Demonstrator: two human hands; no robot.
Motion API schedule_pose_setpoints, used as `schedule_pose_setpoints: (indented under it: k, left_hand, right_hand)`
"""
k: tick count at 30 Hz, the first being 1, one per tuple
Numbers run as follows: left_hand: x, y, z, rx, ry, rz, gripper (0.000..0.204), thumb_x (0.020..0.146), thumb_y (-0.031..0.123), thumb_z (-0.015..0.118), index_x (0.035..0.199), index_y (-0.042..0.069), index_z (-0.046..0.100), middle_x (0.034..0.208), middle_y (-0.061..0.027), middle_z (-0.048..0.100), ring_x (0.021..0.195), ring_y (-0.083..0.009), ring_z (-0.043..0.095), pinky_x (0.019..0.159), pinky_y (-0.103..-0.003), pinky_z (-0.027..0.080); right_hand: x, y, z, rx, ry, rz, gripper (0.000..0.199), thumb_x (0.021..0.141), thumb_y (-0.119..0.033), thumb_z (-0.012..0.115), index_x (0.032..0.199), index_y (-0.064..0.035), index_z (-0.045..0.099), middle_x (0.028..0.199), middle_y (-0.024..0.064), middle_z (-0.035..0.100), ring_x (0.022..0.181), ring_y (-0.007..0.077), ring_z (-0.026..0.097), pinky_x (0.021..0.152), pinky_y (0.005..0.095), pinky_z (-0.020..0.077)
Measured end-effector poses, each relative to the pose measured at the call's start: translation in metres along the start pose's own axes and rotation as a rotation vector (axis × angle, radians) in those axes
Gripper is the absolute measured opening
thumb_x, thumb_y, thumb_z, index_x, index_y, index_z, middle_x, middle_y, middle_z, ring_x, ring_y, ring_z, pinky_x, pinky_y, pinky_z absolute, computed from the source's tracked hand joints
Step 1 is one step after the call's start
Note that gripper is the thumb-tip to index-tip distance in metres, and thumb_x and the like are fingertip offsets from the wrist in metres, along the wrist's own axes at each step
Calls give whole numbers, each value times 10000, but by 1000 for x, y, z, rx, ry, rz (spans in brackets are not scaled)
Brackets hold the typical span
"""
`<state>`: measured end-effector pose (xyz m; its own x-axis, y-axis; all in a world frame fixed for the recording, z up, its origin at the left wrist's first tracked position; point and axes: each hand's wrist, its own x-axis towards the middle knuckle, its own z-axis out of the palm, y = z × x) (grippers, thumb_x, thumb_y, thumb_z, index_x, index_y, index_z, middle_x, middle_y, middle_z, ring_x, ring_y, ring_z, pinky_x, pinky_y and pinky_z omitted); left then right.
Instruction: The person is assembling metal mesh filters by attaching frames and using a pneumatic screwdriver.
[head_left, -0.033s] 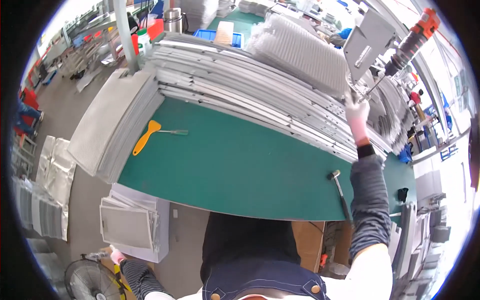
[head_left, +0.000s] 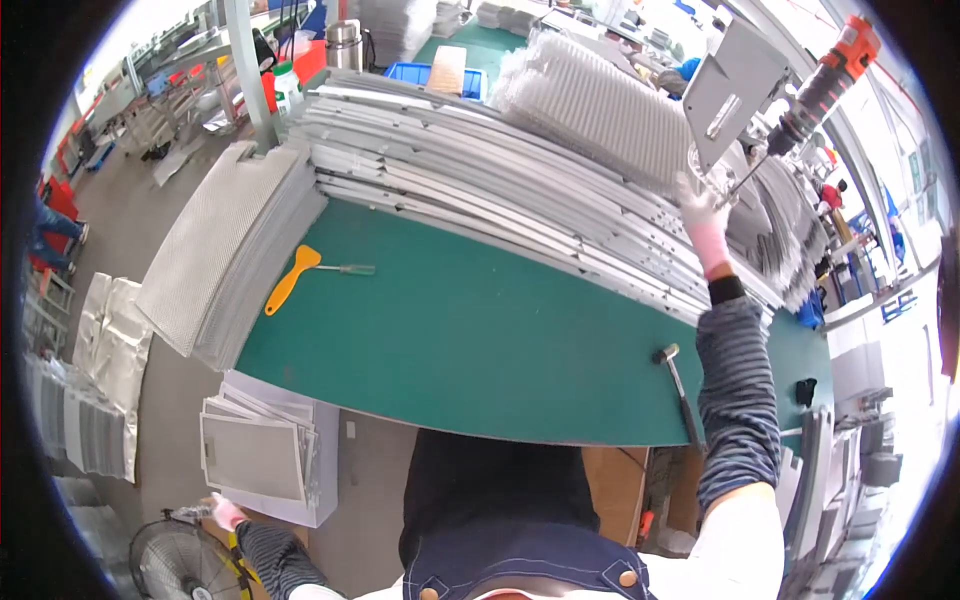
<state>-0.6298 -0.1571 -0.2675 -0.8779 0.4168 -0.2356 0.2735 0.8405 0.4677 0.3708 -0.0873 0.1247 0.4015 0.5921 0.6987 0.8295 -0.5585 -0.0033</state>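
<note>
My right hand, in a pale glove with pinkish lower part, is stretched far out over the stacked metal strips. Its fingers are extended and apart, at some small shiny pieces that I cannot make out. Just beyond them, an orange and black power screwdriver hangs with its long bit pointing down, beside a grey metal plate. Low on the left, my gloved left hand is beside a shiny, see-through item above a fan; its fingers are too small to read.
On the green table lie a yellow scraper, a screwdriver and a hammer. Ribbed grey panels are stacked at the left edge, more at the back. Framed panels lie on a white box below.
My right hand has shifted slightly left, its fingers spreading a little. My left hand has moved slightly left, toward the shiny item. The tools on the table stay put.
</note>
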Motion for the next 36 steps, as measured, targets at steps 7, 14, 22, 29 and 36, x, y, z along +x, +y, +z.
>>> schedule_pose_setpoints:
  k: [7,14,22,29,36]
  left_hand:
    - [-183,351,-157,-772,73,807,312,969,127,497,1239,0,590,1235,-145,611,1161,-228,559,1029,-338,397]
    - [-296,587,-109,170,-82,1552,471,825,383,678,1170,65,635,1175,-186,619,1073,-327,592,930,-408,467]
    - [-329,632,-2,630,-134,1443,698,813,470,655,1341,49,481,1299,-218,560,1215,-368,529,1022,-440,422]
    - [-283,629,-19,339,-51,1533,653,851,366,579,1405,60,419,1193,-238,598,1119,-391,568,973,-484,440]
    - [-296,633,-178,-603,746,1614,460,934,254,599,1291,-26,527,1286,-229,548,1222,-354,500,1083,-417,355]
  right_hand:
    - [62,-82,19,223,-204,-519,841,667,-311,795,1385,-41,451,1384,231,462,1304,387,403,1097,448,317]
    - [111,-54,37,796,-631,-387,806,644,-351,798,1323,-15,523,1310,194,517,1264,335,466,1078,394,343]
    - [131,-23,17,80,209,-627,319,846,-130,617,1137,-1,607,1099,188,634,1052,352,601,931,410,471]
    - [62,-99,-4,243,-311,-767,418,716,-195,718,1089,-51,592,1188,174,561,1125,361,533,936,451,452]
    - [63,-69,26,451,-433,-446,949,648,-371,825,1424,-71,368,1471,252,259,1377,415,280,1111,493,302]
